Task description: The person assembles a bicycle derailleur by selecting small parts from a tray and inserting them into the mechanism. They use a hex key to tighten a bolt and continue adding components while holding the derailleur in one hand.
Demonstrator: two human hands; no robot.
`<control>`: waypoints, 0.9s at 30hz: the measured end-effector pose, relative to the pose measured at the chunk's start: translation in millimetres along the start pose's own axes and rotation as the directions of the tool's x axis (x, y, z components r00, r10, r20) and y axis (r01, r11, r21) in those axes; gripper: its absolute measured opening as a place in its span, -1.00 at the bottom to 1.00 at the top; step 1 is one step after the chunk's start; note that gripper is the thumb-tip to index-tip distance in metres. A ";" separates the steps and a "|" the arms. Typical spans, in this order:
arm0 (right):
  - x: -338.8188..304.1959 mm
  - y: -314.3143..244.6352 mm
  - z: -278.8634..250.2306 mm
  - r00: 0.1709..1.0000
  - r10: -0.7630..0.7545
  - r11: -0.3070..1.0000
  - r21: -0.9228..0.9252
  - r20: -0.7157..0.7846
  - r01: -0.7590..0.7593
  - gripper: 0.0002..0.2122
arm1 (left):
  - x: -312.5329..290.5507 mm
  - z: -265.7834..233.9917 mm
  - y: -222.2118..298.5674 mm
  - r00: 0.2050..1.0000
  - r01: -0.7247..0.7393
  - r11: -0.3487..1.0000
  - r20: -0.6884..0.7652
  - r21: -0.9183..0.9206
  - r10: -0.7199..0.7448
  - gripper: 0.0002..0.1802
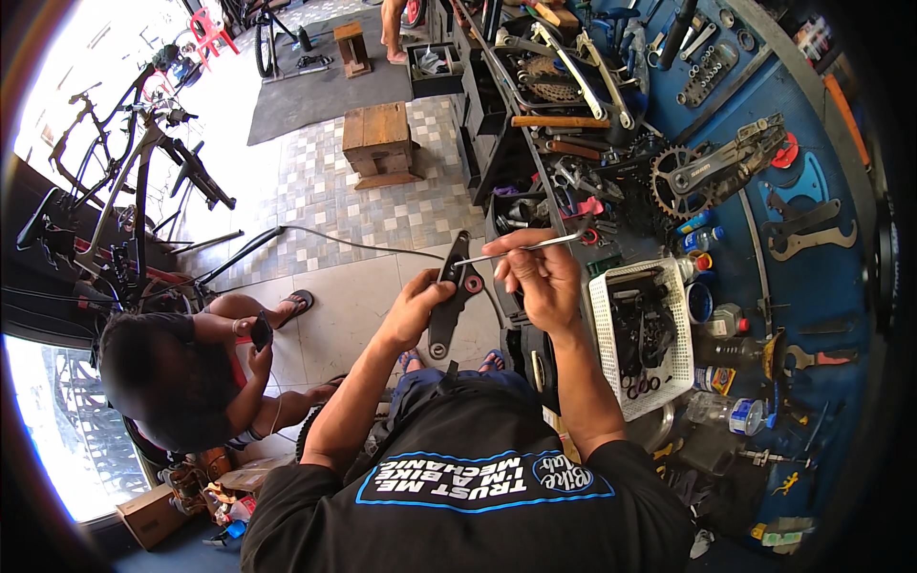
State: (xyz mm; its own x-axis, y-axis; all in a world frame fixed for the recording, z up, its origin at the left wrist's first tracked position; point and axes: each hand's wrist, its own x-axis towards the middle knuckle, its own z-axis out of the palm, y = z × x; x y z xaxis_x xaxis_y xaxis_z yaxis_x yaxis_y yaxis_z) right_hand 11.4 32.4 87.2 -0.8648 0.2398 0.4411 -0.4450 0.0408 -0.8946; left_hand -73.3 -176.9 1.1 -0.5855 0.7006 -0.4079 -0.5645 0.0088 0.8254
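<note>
My left hand (pixel 413 307) grips a flat black bicycle part (pixel 449 298), a plate with a red ring near its upper end, held upright in front of me. My right hand (pixel 541 274) pinches a thin metal rod tool (pixel 521 248). The rod's tip touches the top of the black part, just above the red ring. Both forearms come up from the lower edge, over my black printed shirt.
A white plastic basket (pixel 602 334) of dark parts stands on the cluttered workbench to my right. A blue tool board (pixel 812 248) holds a chainring, wrenches and bottles. A seated person (pixel 181 372) holds a phone at left. Bicycles (pixel 134 172) and wooden stools (pixel 380 143) stand beyond.
</note>
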 end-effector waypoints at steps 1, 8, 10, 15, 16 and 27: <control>1.7 -6.5 -0.7 0.998 -0.048 0.998 -0.042 -0.034 0.047 -0.85 | 4.1 -8.4 -8.7 0.998 0.050 0.987 0.051 -0.154 -0.042 -0.37; -4.0 -23.3 -23.2 0.983 -0.043 0.998 0.034 -0.181 0.049 -0.79 | -1.0 -6.9 -15.4 0.913 0.118 0.689 0.351 -0.715 0.208 -0.07; -7.1 -26.2 -22.2 0.982 0.012 0.994 0.104 -0.187 0.008 -0.71 | -3.3 -5.7 -15.7 0.865 0.129 0.650 0.405 -0.749 0.295 0.04; -12.3 -33.4 -12.3 0.981 0.068 0.979 0.202 -0.182 -0.031 -0.65 | -2.2 4.4 -23.7 0.728 0.291 0.438 0.494 -0.851 0.476 0.00; -13.4 -34.6 -9.7 0.983 0.061 0.978 0.208 -0.176 -0.023 -0.72 | -2.8 6.2 -22.8 0.705 0.329 0.403 0.506 -0.854 0.498 0.03; -15.9 -35.0 21.4 0.988 -0.151 0.984 0.090 -0.041 0.154 -0.82 | -13.6 17.8 -17.6 0.550 0.504 0.263 0.541 -0.822 0.636 -0.06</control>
State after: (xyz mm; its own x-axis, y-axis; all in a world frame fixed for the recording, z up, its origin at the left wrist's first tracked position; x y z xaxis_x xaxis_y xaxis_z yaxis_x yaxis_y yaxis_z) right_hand 35.8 6.3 113.1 -0.7777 0.2700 0.5677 -0.5919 -0.0102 -0.8060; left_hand -45.0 -173.8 -0.9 -0.3667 0.7771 0.5115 -0.9222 -0.2311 -0.3101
